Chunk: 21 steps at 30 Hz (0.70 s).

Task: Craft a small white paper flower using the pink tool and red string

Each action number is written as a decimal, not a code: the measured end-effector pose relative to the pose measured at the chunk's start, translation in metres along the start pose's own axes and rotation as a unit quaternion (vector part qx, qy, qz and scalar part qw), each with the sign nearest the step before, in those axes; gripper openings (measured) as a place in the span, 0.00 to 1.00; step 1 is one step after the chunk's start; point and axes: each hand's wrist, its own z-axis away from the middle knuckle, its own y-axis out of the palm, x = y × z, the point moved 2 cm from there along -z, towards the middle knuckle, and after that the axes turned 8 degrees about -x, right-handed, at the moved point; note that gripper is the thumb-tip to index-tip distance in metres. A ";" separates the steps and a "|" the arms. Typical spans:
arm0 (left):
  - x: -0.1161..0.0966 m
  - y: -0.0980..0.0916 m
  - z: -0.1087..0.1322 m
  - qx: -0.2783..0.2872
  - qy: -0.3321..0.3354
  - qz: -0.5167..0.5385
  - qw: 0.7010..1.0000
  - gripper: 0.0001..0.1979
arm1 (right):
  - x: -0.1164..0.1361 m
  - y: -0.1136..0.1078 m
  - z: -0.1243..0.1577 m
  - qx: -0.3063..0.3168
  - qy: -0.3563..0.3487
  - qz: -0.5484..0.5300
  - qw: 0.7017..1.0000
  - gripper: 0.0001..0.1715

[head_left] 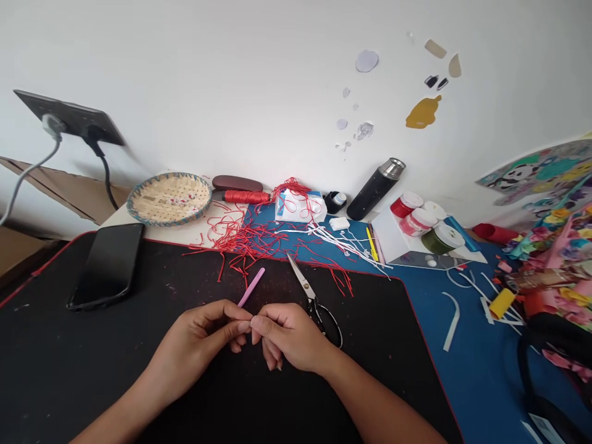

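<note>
My left hand and my right hand meet over the black mat, thumbs and forefingers pinched tip to tip. Whatever lies between the fingertips is too small or hidden to make out. Just beyond the left fingers, a slim pink-purple tool lies slanted on the mat, its near end covered by the hand. Scissors with black handles rest behind the right hand, blades pointing away to the upper left. Farther back, many cut red cords lie in a loose heap, with white cords to their right.
A phone lies at left, below a woven basket. Along the wall are a red thread spool, a black flask and lidded jars. Colourful paper crafts and black headphones crowd the right side.
</note>
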 end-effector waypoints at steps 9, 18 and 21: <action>0.004 0.000 0.004 -0.027 0.069 -0.073 0.995 0.09 | 0.001 0.000 0.000 0.005 0.004 0.007 1.000 0.26; 0.000 0.001 0.004 -0.051 0.029 -0.045 0.997 0.08 | 0.004 -0.001 0.000 0.007 0.011 0.004 1.000 0.25; 0.001 0.002 0.002 -0.050 0.007 -0.023 0.998 0.08 | 0.002 -0.001 -0.001 0.005 0.019 0.007 1.000 0.24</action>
